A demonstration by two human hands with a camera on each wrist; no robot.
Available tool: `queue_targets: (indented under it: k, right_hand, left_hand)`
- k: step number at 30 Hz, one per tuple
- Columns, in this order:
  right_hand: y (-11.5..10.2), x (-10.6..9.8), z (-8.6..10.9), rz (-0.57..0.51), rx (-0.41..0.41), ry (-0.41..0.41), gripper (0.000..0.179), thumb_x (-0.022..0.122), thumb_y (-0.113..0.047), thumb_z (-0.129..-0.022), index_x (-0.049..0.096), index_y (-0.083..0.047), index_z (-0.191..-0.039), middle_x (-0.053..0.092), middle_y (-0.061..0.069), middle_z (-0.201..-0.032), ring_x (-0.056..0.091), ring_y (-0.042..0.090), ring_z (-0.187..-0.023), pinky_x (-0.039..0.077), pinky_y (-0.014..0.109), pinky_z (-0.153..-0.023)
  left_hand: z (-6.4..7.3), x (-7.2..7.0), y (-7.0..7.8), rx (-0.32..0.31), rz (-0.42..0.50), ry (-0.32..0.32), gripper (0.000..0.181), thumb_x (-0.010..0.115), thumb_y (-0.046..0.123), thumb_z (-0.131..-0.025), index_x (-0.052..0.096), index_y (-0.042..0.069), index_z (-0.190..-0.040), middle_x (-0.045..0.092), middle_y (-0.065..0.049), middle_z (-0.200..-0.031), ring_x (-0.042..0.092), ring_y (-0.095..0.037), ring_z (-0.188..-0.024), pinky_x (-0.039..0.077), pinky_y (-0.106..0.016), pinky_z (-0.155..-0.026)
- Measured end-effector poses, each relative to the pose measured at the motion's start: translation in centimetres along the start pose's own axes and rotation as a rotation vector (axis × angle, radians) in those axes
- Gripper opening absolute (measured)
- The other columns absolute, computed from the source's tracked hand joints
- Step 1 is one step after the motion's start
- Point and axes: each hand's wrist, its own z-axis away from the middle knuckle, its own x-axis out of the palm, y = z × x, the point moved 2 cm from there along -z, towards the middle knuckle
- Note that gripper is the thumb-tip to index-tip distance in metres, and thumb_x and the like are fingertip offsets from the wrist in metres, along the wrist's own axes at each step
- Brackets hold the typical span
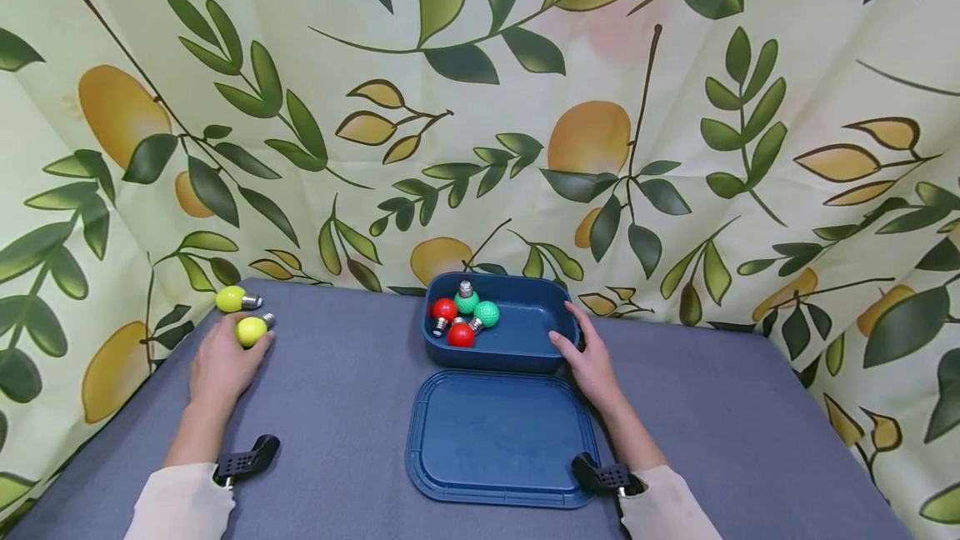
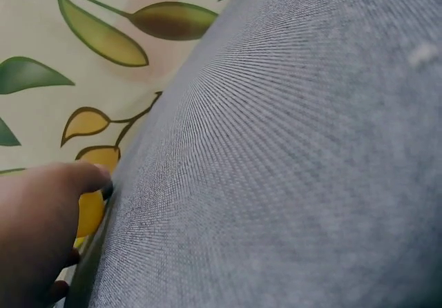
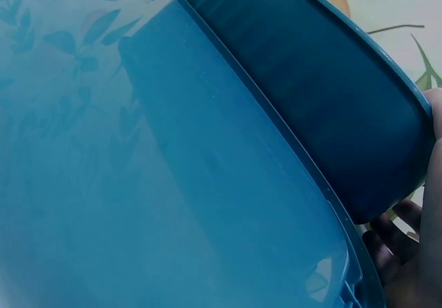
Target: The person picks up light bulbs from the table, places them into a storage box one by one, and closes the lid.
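At the far left of the table, my left hand holds a yellow light bulb between thumb and fingers, its metal base pointing right. Just beyond it lies a second yellow bulb. My right hand grips the right end of a dark blue box, thumb over the rim and fingers along the outer wall. Inside the box, on its left side, are two red bulbs and two green bulbs. In the left wrist view the hand partly hides the yellow bulb.
A blue lid lies flat in front of the box, close to its near wall. Grey-blue cloth covers the table. A leaf-and-fruit patterned curtain rises behind the table and along its sides.
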Motion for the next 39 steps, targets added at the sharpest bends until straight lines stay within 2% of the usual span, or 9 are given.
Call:
queue_targets:
  k: [5, 11, 18, 21, 25, 27, 33, 39]
  right_hand:
    - [0.0, 0.0, 0.1, -0.005, 0.003, -0.004, 0.065, 0.061, -0.035, -0.101, 0.032, -0.025, -0.158, 0.030, 0.015, -0.165, 0.036, 0.039, -0.148, 0.031, 0.062, -0.118]
    - [0.1, -0.1, 0.0, 0.001, -0.014, -0.006, 0.064, 0.059, -0.038, -0.102, 0.032, -0.024, -0.158, 0.028, 0.015, -0.166, 0.035, 0.039, -0.149, 0.031, 0.062, -0.118]
    - [0.2, -0.1, -0.1, 0.003, -0.010, -0.006, 0.064, 0.059, -0.037, -0.102, 0.032, -0.024, -0.158, 0.027, 0.014, -0.167, 0.035, 0.039, -0.149, 0.031, 0.061, -0.119]
    - [0.2, -0.1, 0.0, 0.003, -0.006, -0.003, 0.063, 0.059, -0.035, -0.102, 0.032, -0.024, -0.158, 0.027, 0.015, -0.166, 0.035, 0.040, -0.149, 0.031, 0.061, -0.118]
    - [0.3, -0.1, 0.0, 0.000, -0.004, -0.003, 0.063, 0.059, -0.035, -0.102, 0.032, -0.024, -0.158, 0.027, 0.015, -0.166, 0.036, 0.040, -0.148, 0.032, 0.061, -0.118]
    - [0.3, -0.1, 0.0, 0.001, -0.005, -0.003, 0.064, 0.059, -0.037, -0.102, 0.032, -0.024, -0.158, 0.027, 0.015, -0.166, 0.036, 0.040, -0.148, 0.032, 0.061, -0.118]
    - [0.3, -0.1, 0.0, 0.004, -0.012, -0.002, 0.064, 0.059, -0.039, -0.102, 0.032, -0.024, -0.158, 0.027, 0.015, -0.167, 0.035, 0.040, -0.149, 0.032, 0.062, -0.118]
    - [0.4, 0.0, 0.0, 0.005, -0.013, -0.001, 0.064, 0.059, -0.039, -0.102, 0.032, -0.023, -0.158, 0.027, 0.015, -0.167, 0.034, 0.040, -0.149, 0.031, 0.062, -0.118]
  left_hand:
    - [-0.1, 0.3, 0.3, 0.033, 0.032, -0.022, 0.059, 0.063, 0.030, -0.095, 0.046, -0.004, -0.141, 0.055, -0.035, -0.128, 0.054, -0.053, -0.113, 0.042, -0.063, -0.087]
    - [0.0, 0.8, 0.6, 0.056, 0.032, -0.053, 0.068, 0.063, 0.051, -0.094, 0.053, -0.003, -0.134, 0.060, -0.032, -0.123, 0.059, -0.049, -0.106, 0.044, -0.055, -0.077]
    - [0.3, 0.8, 1.4, 0.108, 0.008, -0.059, 0.041, 0.065, 0.032, -0.095, 0.063, 0.005, -0.125, 0.063, -0.031, -0.122, 0.061, -0.049, -0.103, 0.044, -0.052, -0.072]
    - [0.4, 0.6, 2.2, 0.150, -0.018, -0.080, 0.035, 0.066, 0.029, -0.093, 0.067, 0.009, -0.121, 0.066, -0.028, -0.120, 0.063, -0.048, -0.099, 0.044, -0.047, -0.066]
    - [0.5, 0.6, 3.0, 0.188, -0.059, -0.098, 0.034, 0.067, 0.028, -0.089, 0.069, 0.007, -0.117, 0.069, -0.026, -0.115, 0.065, -0.046, -0.093, 0.043, -0.043, -0.062]
    - [0.4, 0.8, 3.2, 0.193, -0.078, -0.098, 0.035, 0.067, 0.028, -0.089, 0.069, 0.004, -0.114, 0.069, -0.026, -0.112, 0.065, -0.045, -0.092, 0.043, -0.044, -0.061]
    - [0.4, 1.9, 3.5, 0.198, -0.130, -0.072, 0.043, 0.068, 0.037, -0.094, 0.069, -0.002, -0.111, 0.070, -0.027, -0.108, 0.066, -0.050, -0.097, 0.050, -0.058, -0.069]
    - [0.4, 2.1, 3.6, 0.275, -0.143, -0.056, 0.040, 0.070, 0.031, -0.094, 0.068, 0.000, -0.119, 0.068, -0.029, -0.112, 0.063, -0.053, -0.100, 0.049, -0.062, -0.075]
